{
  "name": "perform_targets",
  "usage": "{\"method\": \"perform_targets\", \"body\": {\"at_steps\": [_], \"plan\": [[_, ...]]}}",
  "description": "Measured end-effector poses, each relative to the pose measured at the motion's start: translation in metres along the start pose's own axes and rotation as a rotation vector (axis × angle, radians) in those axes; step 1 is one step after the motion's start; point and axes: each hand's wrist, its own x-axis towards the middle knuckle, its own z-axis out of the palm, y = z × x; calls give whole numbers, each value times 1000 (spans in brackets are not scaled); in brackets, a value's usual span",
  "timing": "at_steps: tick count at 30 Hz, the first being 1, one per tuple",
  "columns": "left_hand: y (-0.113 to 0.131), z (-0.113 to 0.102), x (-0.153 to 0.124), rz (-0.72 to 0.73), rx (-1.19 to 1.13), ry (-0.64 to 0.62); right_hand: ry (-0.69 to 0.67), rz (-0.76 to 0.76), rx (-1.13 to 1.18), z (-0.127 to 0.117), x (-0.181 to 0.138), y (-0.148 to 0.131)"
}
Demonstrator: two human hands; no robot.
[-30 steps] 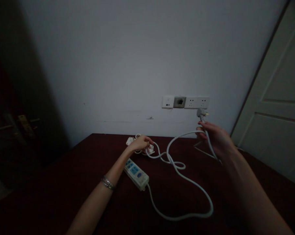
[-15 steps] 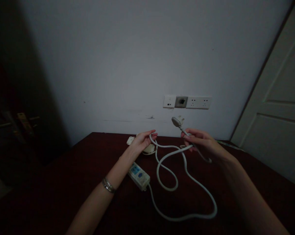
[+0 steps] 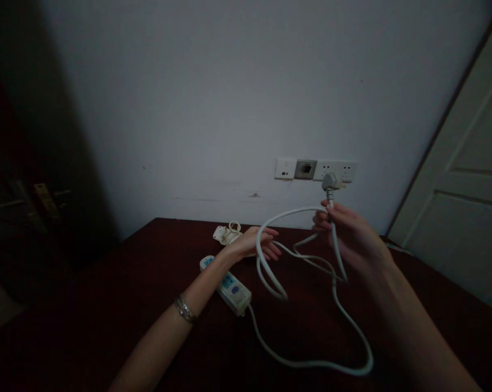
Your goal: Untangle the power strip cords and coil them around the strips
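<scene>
My right hand (image 3: 346,228) is closed on the white power cord (image 3: 301,363) just below its plug (image 3: 330,182). The plug points up, in front of the wall sockets as I see it. A loop of cord hangs from this hand toward the left. My left hand (image 3: 257,243) is open, fingers stretched out and apart, beside that loop; whether it touches the cord I cannot tell. Partly under my left forearm lies a white power strip (image 3: 234,294) with blue labels, joined to the cord. A second white item with a thin coiled cable (image 3: 228,234) lies behind my left hand.
A dark red tabletop (image 3: 180,354) carries the strip and the cord. Its far edge meets a pale wall with a row of sockets: a white plate (image 3: 284,169), a grey one (image 3: 305,169) and white outlets (image 3: 347,170). A panelled door (image 3: 470,163) stands at the right.
My right hand has lifted the plug up and right and turned it upright. My left hand has moved right and its fingers have come off the cord. The held loop is higher.
</scene>
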Motion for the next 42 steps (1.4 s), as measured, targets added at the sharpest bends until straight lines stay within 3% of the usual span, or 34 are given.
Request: {"method": "perform_targets", "body": {"at_steps": [6,9,12,16,21,26,28,33,37,42], "plan": [[13,5,-18,185,-70,-349,274,-3,58,-27,22,11],[20,5,-27,229,-23,-447,374,-30,63,-45,32,18],[27,3,-35,279,129,-399,445,-39,57,-61,38,20],[33,9,-40,327,350,-169,417,25,106,-71,38,17],[26,24,-32,425,402,110,251,43,31,-54,30,14],[23,27,-28,392,490,172,141,86,21,-19,18,28],[22,25,-29,354,560,141,133,123,39,-4,13,38],[9,22,-25,298,759,-95,58,212,38,24,6,64],[-3,25,-19,323,582,-119,71,222,-15,32,6,73],[-12,33,-13,177,271,-169,111,128,-47,28,5,73]]}}
